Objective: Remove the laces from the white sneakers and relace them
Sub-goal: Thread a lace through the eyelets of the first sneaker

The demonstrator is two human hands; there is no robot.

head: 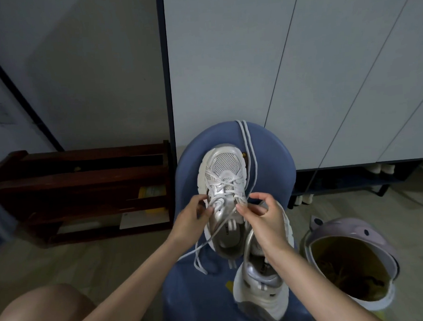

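Note:
A white and silver sneaker (221, 169) lies toe away from me on a blue chair (268, 157), partly laced across its lower eyelets. My left hand (191, 219) pinches the lace at the shoe's left eyelet row. My right hand (261, 214) pinches the lace at the right eyelet row. One free lace end (200, 253) trails off the left side toward me. A second sneaker (259, 287) lies near me on the chair, partly under my right wrist, with no lace visible. A loose white lace (247, 144) is draped over the chair back.
A dark wooden rack (85, 190) stands on the floor to the left. A lilac bin (350, 258) with an open top sits at the right. White cabinet doors (298, 71) rise behind the chair. My bare knee (42, 311) is at lower left.

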